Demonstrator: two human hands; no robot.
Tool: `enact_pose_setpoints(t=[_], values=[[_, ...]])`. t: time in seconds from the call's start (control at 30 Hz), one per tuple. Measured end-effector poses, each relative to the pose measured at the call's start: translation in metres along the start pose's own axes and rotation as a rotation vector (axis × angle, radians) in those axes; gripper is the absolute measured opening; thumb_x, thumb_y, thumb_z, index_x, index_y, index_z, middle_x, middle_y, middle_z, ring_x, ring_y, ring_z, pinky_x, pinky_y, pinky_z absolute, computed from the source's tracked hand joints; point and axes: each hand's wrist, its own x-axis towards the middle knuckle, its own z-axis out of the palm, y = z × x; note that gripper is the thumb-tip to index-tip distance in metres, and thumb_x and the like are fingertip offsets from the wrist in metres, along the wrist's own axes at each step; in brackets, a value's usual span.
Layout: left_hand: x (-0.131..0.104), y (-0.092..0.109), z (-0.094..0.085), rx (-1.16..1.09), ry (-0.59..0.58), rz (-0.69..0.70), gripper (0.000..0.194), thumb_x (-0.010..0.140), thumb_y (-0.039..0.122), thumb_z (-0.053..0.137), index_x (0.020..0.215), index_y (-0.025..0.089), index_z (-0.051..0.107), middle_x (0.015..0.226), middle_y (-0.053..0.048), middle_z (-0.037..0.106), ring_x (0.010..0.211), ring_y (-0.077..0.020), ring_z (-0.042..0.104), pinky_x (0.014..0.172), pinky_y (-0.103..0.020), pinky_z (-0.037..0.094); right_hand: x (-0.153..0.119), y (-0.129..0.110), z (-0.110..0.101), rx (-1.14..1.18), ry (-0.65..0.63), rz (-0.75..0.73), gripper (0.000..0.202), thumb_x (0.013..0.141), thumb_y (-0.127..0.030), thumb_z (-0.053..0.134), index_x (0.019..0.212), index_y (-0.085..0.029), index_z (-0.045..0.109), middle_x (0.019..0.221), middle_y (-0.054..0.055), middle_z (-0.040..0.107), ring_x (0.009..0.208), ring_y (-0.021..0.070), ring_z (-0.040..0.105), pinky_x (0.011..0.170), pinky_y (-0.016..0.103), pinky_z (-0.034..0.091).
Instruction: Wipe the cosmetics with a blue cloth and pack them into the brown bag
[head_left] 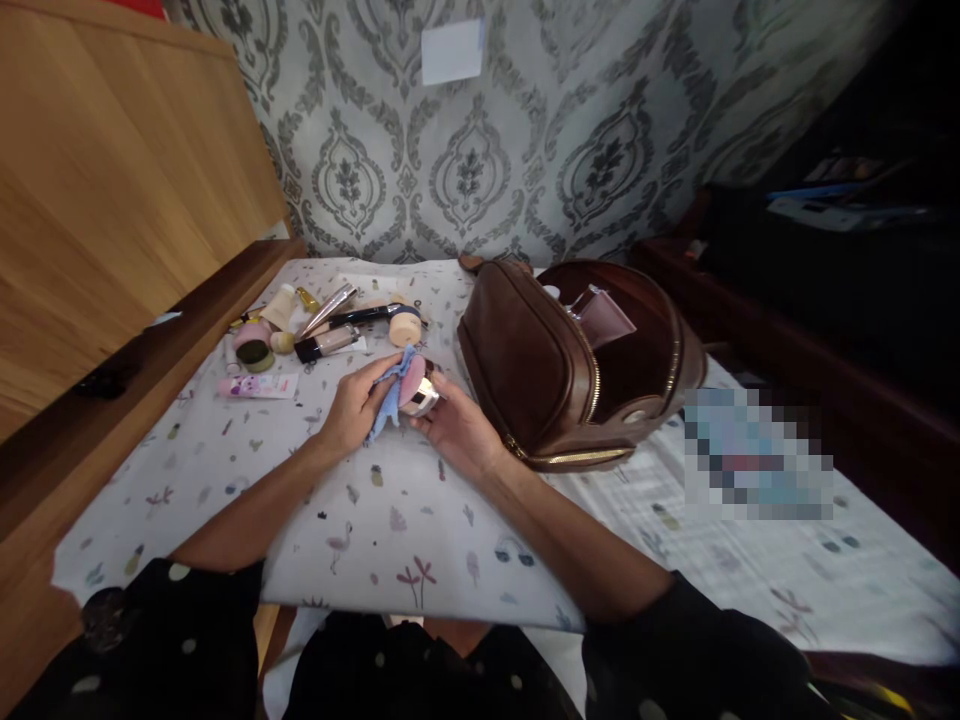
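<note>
My right hand is closed around a small cosmetic jar with a pink top and shiny metallic side. My left hand grips a blue cloth and presses it against the jar's left side. Both hands are over the printed sheet, in front of a pile of cosmetics. In that pile are a pink-and-white tube, a foundation bottle with a black cap, a dark-handled brush and a round beige pot. Right of my hands stands an unzipped brown leather bag with a pink pouch-like item inside.
A patterned white sheet covers the surface. Wooden furniture borders it on the left. Patterned wallpaper rises behind, with a white paper on it. A pixelated patch hides something right of the bag.
</note>
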Motion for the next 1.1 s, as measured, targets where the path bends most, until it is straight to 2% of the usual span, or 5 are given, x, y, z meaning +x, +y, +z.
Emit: enact_pose_setpoints(t=[0.2,0.47,0.67,0.83,1.1], values=[[0.0,0.003,0.0,0.01,0.004,0.062,0.036,0.1,0.031,0.048,0.127,0.02,0.069,0.13,-0.008,0.071,0.121,-0.0232,0.066,0.108,-0.037,0.05,-0.001,0.004,0.0,-0.064,-0.006,-0.055,0.038,0.067,-0.044,0.088,0.088,-0.02,0.067,0.087,0.001,0.072,0.082,0.0153,0.064,0.069,0.026,0.051],[-0.002,0.019,-0.001,-0.046,0.008,0.178,0.032,0.102,0.029,0.047,0.124,0.021,0.069,0.127,-0.008,0.072,0.119,-0.0197,0.067,0.106,-0.034,0.051,0.002,0.003,0.0,0.012,0.013,-0.112,0.046,0.073,-0.031,0.085,0.111,-0.027,0.06,0.091,-0.003,0.073,0.079,0.0132,0.065,0.072,0.026,0.053],[-0.002,0.025,-0.002,0.012,-0.032,0.242,0.032,0.102,0.03,0.046,0.126,0.021,0.065,0.129,-0.01,0.07,0.122,-0.0214,0.064,0.107,-0.038,0.051,0.002,0.002,0.002,0.025,0.007,-0.134,0.02,0.078,-0.028,0.079,0.089,-0.022,0.064,0.089,-0.002,0.072,0.083,0.0125,0.064,0.077,0.025,0.052],[0.0,0.02,-0.003,0.036,-0.118,0.298,0.039,0.1,0.03,0.052,0.137,0.019,0.056,0.137,-0.013,0.063,0.13,-0.0233,0.058,0.112,-0.04,0.046,-0.001,0.002,0.002,-0.002,-0.02,-0.095,0.025,0.074,-0.028,0.082,0.086,-0.022,0.061,0.085,-0.004,0.072,0.078,0.0116,0.065,0.075,0.024,0.052],[0.0,0.021,-0.007,-0.017,-0.181,0.274,0.058,0.095,0.055,0.055,0.141,0.021,0.051,0.132,-0.014,0.06,0.122,-0.0281,0.058,0.105,-0.043,0.048,-0.001,0.003,0.0,-0.104,-0.066,0.042,0.027,0.082,-0.045,0.074,0.09,-0.02,0.069,0.076,0.001,0.072,0.065,0.014,0.063,0.062,0.025,0.051]])
